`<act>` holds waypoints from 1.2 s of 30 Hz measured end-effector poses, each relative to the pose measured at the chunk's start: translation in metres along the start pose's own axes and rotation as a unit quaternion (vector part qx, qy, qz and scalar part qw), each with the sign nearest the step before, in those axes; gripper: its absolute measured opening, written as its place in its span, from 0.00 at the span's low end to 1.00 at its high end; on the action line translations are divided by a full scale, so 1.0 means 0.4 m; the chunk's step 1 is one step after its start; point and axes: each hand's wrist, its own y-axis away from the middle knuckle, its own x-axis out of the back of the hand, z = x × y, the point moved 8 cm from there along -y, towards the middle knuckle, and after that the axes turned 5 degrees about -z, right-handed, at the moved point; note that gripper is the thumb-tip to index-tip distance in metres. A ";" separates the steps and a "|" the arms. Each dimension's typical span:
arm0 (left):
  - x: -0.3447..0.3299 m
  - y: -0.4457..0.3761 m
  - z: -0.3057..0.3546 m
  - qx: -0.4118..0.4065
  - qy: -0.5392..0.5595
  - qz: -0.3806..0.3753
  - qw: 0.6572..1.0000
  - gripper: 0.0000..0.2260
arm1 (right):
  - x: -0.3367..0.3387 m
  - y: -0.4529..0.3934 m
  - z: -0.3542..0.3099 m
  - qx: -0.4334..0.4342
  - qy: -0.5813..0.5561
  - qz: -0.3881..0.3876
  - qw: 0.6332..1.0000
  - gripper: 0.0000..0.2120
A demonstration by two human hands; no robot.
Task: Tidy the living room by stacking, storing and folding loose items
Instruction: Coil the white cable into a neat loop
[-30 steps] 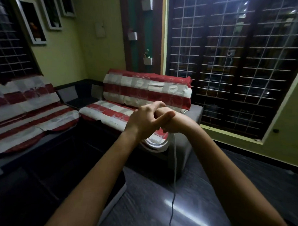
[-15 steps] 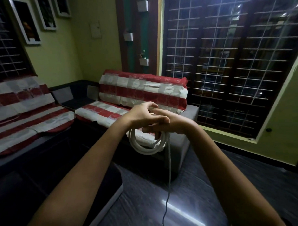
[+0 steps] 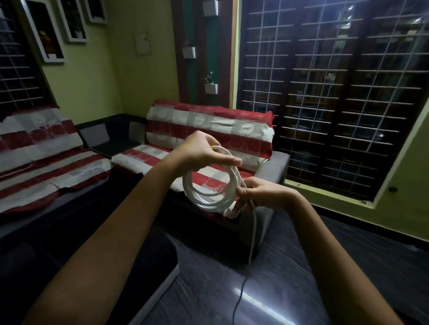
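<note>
Coiling: a white cable (image 3: 209,186) is being looped, held at chest height before the striped sofa (image 3: 209,138).
Left hand (image 3: 204,154): grips the coil at 12 o'clock.
Right hand (image 3: 261,193): pinches it at 3 o'clock, apparently feeding the tail (image 3: 253,231).
Next: draw up slack hanging toward 6 o'clock and lay another loop.

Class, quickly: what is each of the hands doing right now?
Left hand: grips the top of the coiled white cord.
Right hand: pinches the coil's lower right side.
</note>
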 end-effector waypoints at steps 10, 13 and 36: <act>0.079 0.045 -0.076 0.021 0.413 0.334 0.847 0.19 | -0.051 -0.009 -0.008 0.210 -0.233 0.214 0.925 0.26; 0.037 0.056 -0.093 0.043 0.440 0.379 0.813 0.18 | -0.070 -0.031 -0.035 0.257 -0.302 0.268 0.878 0.36; -0.087 0.075 -0.150 0.047 0.425 0.292 0.855 0.18 | 0.026 0.007 -0.111 0.275 -0.177 0.498 0.803 0.06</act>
